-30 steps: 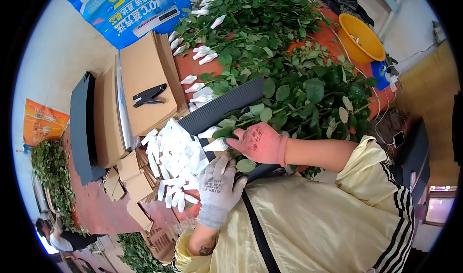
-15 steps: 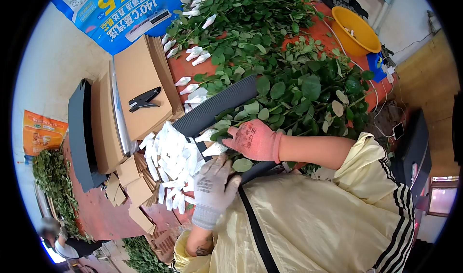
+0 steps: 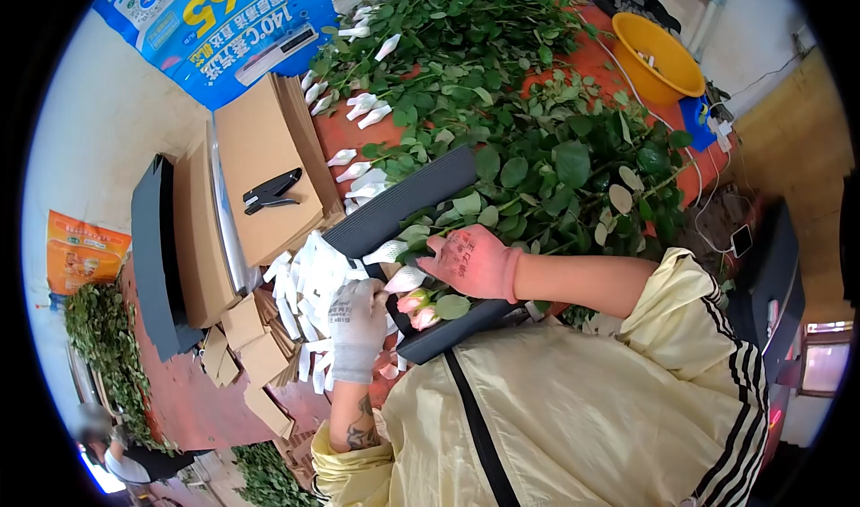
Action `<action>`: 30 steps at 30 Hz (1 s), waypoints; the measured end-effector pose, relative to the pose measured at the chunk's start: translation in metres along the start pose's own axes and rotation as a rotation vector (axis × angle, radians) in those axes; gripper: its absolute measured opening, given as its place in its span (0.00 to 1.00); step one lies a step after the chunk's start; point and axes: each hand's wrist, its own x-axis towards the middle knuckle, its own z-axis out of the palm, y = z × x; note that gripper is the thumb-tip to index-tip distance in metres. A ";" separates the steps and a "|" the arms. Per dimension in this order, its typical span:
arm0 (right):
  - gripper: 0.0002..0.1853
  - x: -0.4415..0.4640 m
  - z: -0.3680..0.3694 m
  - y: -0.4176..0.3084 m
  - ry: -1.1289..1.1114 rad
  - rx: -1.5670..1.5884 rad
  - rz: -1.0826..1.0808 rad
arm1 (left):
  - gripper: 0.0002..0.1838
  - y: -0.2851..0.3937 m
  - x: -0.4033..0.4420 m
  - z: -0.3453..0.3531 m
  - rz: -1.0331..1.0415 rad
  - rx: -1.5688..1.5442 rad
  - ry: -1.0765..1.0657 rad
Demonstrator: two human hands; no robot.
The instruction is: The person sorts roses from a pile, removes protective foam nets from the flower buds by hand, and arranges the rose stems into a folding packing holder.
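My right hand (image 3: 473, 263), in a pink glove, is closed around rose stems beside a dark corrugated sheet (image 3: 408, 202). Two pink-yellow rose buds (image 3: 415, 303) show below its fingers, next to a bud in a white net sleeve (image 3: 406, 279) and another sleeved bud (image 3: 387, 252). My left hand (image 3: 358, 323), in a pale grey glove, is over the edge of a pile of white net sleeves (image 3: 313, 279). Its fingers are bunched together; what is between them, if anything, is hidden. A lower dark sheet (image 3: 457, 330) lies along my jacket front.
Brown cardboard sheets (image 3: 260, 167) with a black stapler (image 3: 271, 191) on top stand to the left. Leafy rose stems (image 3: 457, 50) cover the far table. A yellow basin (image 3: 658, 59) is at the back right. A person (image 3: 116, 453) is at the lower left.
My left hand has moved left, away from the sleeved buds toward the white pile, uncovering two bare rose buds. My right hand has stayed nearly in place.
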 end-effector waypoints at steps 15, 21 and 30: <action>0.23 0.003 -0.006 0.000 -0.063 0.044 0.016 | 0.08 -0.018 -0.005 0.000 0.076 -0.066 -0.014; 0.18 0.000 -0.006 0.001 -0.014 0.069 0.062 | 0.08 -0.078 -0.015 -0.023 -0.174 0.105 -0.007; 0.18 0.010 -0.014 0.000 -0.048 0.008 -0.020 | 0.25 0.060 -0.029 -0.036 0.249 -0.038 -0.071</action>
